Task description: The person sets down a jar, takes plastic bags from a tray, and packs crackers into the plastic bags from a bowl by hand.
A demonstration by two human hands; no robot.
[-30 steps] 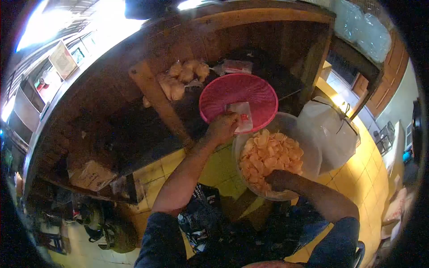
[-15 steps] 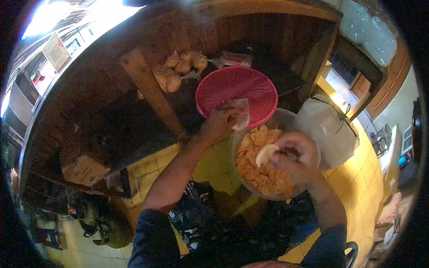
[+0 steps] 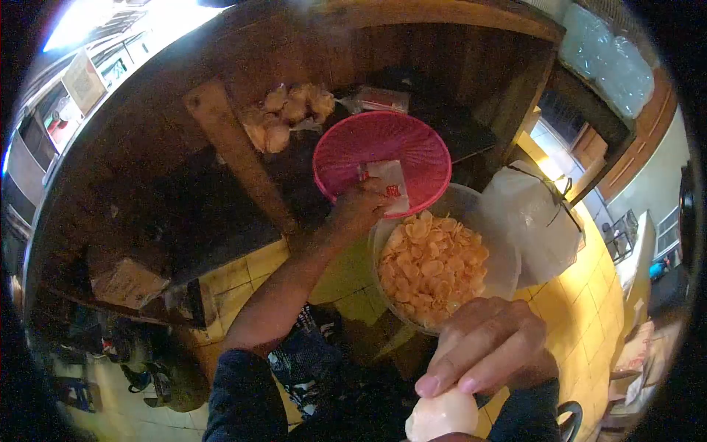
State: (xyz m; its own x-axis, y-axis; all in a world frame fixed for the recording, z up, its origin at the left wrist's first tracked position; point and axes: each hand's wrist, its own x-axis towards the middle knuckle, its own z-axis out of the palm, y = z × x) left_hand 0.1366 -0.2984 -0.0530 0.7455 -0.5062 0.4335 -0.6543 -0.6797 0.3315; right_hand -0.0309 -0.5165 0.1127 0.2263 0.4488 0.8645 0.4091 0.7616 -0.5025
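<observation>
My left hand [image 3: 361, 202] is closed on the edge of a small white plastic packet [image 3: 394, 177] with red print. The packet lies over the pink woven plastic basket [image 3: 383, 129]. My right hand [image 3: 490, 342] is close to the camera at the bottom, its fingertips pinching a pale, rounded chip [image 3: 443, 417]. Beyond that hand, a large clear round tub [image 3: 504, 254] holds a heap of thin orange-yellow chips [image 3: 431, 261]. The basket's near edge overlaps the tub's far rim.
A white plastic bag [image 3: 534, 221] stands right of the tub. On the dark wooden shelf [image 3: 199, 191] are bagged round brown items [image 3: 294, 107] and a clear packet [image 3: 383, 99]. A cardboard box [image 3: 129, 283] sits at the left. Yellow tiles [image 3: 582, 309] cover the floor.
My right hand has moved from over the tub down towards the camera with the chip. My left hand has shifted slightly, and the packet now lies flatter over the basket.
</observation>
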